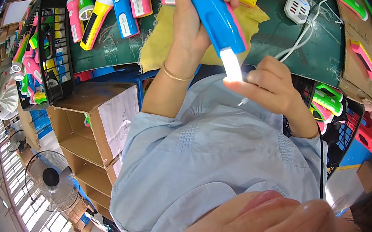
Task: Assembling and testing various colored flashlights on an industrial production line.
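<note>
My left hand (191, 31) is wrapped round a blue flashlight (215, 13) with a pink edge, held tilted above the bench. A white band covers the tip of the thumb. The flashlight's narrow white end (231, 65) glows brightly and points down toward my body. My right hand (273, 85) is closed just below it, with a fingertip at the glowing end; touching or only overlapping, I cannot tell. A small plug with a thin metal pin (243, 102) sticks out under the fingers. A white cable (296, 46) runs from the bench to this hand.
A yellow cloth (158, 44) lies on the green bench (105, 56), with several coloured flashlights (123, 11) along the far side. A white multi-port charger (297, 7) sits at right. Black baskets (67, 47) of flashlights flank me, and cardboard shelves (77, 144) stand at left.
</note>
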{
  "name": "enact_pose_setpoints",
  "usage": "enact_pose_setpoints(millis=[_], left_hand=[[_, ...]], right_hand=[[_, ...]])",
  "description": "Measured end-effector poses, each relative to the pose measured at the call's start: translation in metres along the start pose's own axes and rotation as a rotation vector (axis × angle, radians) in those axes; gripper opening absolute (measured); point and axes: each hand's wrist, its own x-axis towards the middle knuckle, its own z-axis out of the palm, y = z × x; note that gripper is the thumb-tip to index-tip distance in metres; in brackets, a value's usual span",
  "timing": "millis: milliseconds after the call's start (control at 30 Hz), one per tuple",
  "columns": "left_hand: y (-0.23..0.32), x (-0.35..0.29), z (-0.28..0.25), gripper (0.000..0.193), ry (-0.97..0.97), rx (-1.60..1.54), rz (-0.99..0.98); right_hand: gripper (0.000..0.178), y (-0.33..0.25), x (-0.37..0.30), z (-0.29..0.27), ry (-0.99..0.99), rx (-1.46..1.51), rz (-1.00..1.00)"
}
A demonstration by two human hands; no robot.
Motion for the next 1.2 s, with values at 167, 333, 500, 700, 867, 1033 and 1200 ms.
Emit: enact_pose_setpoints(millis=[167,333,500,700,867,1033,1200], left_hand=[[-0.021,-0.002,0.001,0.05,-0.351,0.276,0.401],[-0.024,-0.03,-0.026,0.06,-0.428,1.072,0.421],[-0.015,-0.038,-0.003,0.068,-0.5,1.379,0.54],[-0.028,-0.046,-0.01,0.061,-0.191,1.45,0.587],[-0.03,-0.045,-0.011,0.077,-0.146,1.37,0.442],[-0.018,-0.04,-0.001,0.073,-0.134,1.271,0.232],[-0.013,-0.035,0.006,0.067,-0.173,1.188,0.194]], right_hand=[[0.059,-0.002,0.023,0.015,0.332,0.238,0.717],[0.042,0.022,-0.01,0.027,0.223,0.398,0.684],[0.028,0.034,-0.024,0.009,0.17,0.44,0.906],[0.02,0.034,-0.036,-0.019,0.171,0.638,1.048],[0.024,0.025,-0.028,-0.015,0.15,0.615,0.981],[0.021,0.024,-0.013,-0.014,0.202,0.525,0.855],[0.021,0.029,0.003,-0.024,0.142,0.564,0.752]])
